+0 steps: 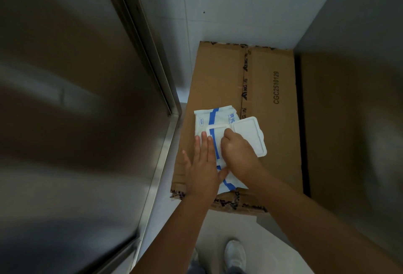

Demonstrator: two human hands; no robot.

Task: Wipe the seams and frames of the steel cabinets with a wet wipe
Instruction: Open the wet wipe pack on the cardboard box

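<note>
A steel cabinet (76,99) fills the left side, its face dull and smeared with reflections. Its frame (157,66) runs down as a bright strip with a dark seam beside it, and ends near the near-left corner of a box (272,121). Just right of the frame, the left hand (201,164) lies flat on a wipe pack (218,119), fingers straight and close together, pressing its left part down. The pack, white with blue stripes, rests on the near-left part of the cardboard box, which stands on the floor (229,230) between the two cabinets and against a pale wall (229,1). The pack's white lid (250,136) is flipped open to the right and lies flat. The right hand (236,151) sits over the opening beside the lid, knuckles up and fingers curled downward. Its fingertips are hidden, so I cannot tell whether they pinch a wipe. No loose wipe shows outside the pack. To the right of the box rises a second cabinet (359,99), grey with a brown reflection of the cardboard. Below the arms, a white shoe (235,254) stands on the floor.
</note>
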